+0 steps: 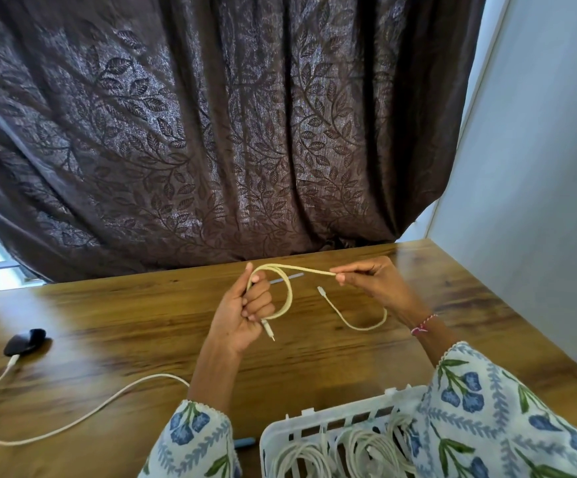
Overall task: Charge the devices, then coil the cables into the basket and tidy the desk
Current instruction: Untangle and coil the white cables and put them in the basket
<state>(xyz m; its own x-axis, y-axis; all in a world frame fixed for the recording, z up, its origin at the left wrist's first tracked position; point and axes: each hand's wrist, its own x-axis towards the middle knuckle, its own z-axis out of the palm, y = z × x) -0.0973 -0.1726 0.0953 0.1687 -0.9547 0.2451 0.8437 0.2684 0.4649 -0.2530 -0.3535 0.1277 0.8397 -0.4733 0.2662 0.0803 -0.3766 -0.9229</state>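
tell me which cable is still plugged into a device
The white cable on the desk's left, its end in the black device. The yellowish cable is in both hands; others lie coiled in the basket.

Your 2 hands are above the middle of the desk (107,322), the left hand (242,313) and right hand (376,281) sharing 1 cable (285,298). The basket (314,422), with coiled cables (366,453) inside, sits nearest you. At far left a device (23,341) lies plugged into another cable (73,422).
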